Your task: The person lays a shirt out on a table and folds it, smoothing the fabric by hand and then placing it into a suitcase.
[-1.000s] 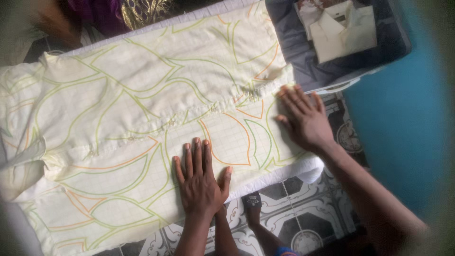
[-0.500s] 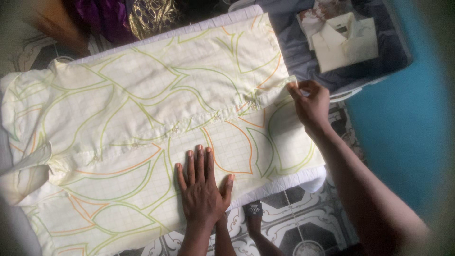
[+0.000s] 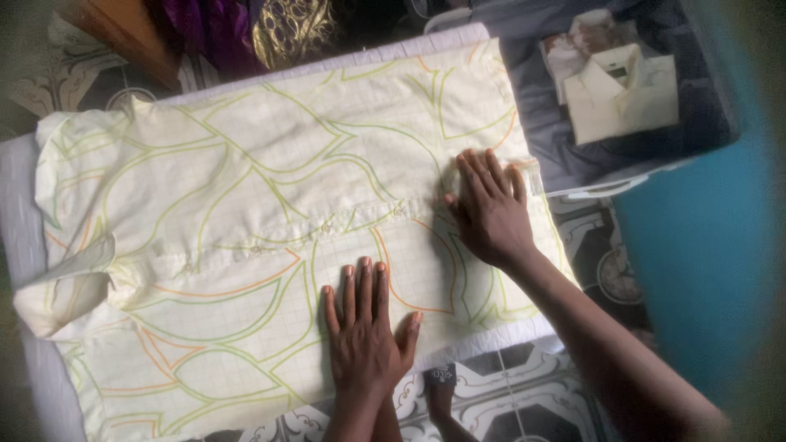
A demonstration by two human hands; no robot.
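Hands flat and open on a pale leaf-patterned shirt [image 3: 246, 205], spread button-side up across a white padded board [image 3: 20, 205]. Left hand [image 3: 366, 331] pinning the lower front panel near the edge; right hand [image 3: 490, 209] pressing the hem end by the button strip, probably holding it smooth. Beyond, a folded cream shirt [image 3: 622, 98] in a dark basket [image 3: 573, 168].

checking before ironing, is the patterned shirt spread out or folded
Spread out: the shirt lies flat and buttoned, both hands, left and right, pressed on it.
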